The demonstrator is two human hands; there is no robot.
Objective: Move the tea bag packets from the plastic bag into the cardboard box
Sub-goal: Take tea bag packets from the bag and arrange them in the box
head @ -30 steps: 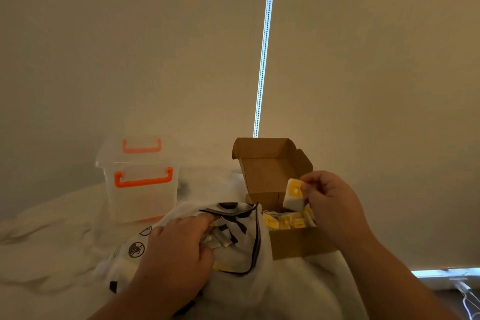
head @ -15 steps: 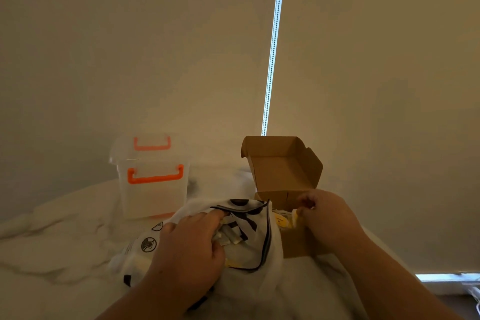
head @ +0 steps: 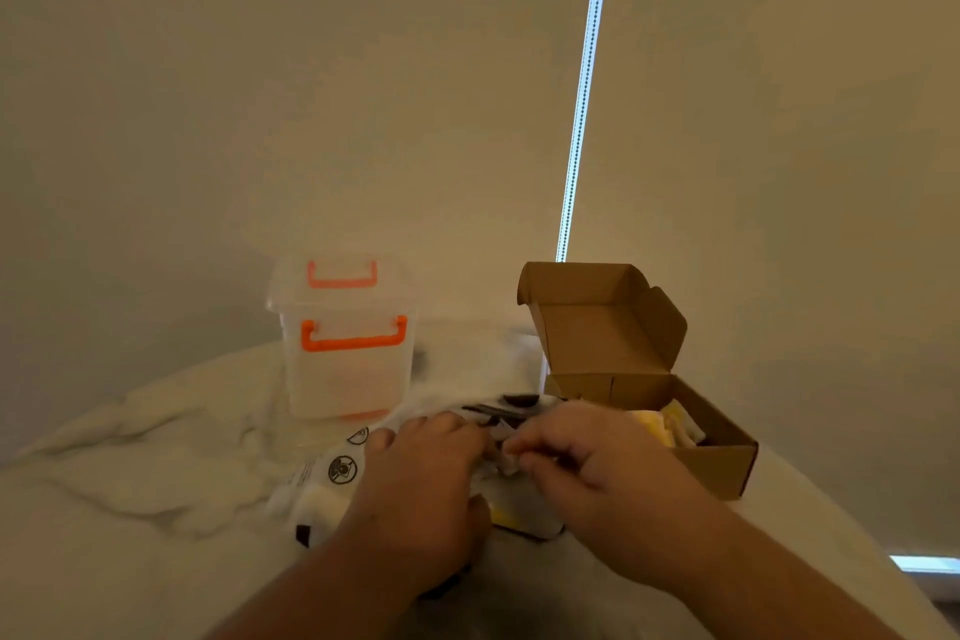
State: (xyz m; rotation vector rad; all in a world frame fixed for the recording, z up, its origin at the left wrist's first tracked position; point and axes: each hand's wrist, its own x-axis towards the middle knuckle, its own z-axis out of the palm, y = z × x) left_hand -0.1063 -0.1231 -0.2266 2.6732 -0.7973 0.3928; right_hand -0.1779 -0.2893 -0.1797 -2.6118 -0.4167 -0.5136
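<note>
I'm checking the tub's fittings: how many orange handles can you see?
2: one orange handle on the tub lid, another across its front; the back is hidden.

Wide-angle head camera is facing forward, slightly downward; backdrop [head: 311,68] is filling the upper frame, table [head: 130,483] the lower third, left hand [head: 426,478] and right hand [head: 608,468] looming close, bottom centre.

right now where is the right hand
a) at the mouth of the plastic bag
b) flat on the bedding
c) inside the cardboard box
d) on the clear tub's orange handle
a: the right hand is at the mouth of the plastic bag, pinching what looks like a pale tea bag packet beside the left hand, outside the cardboard box.
</note>
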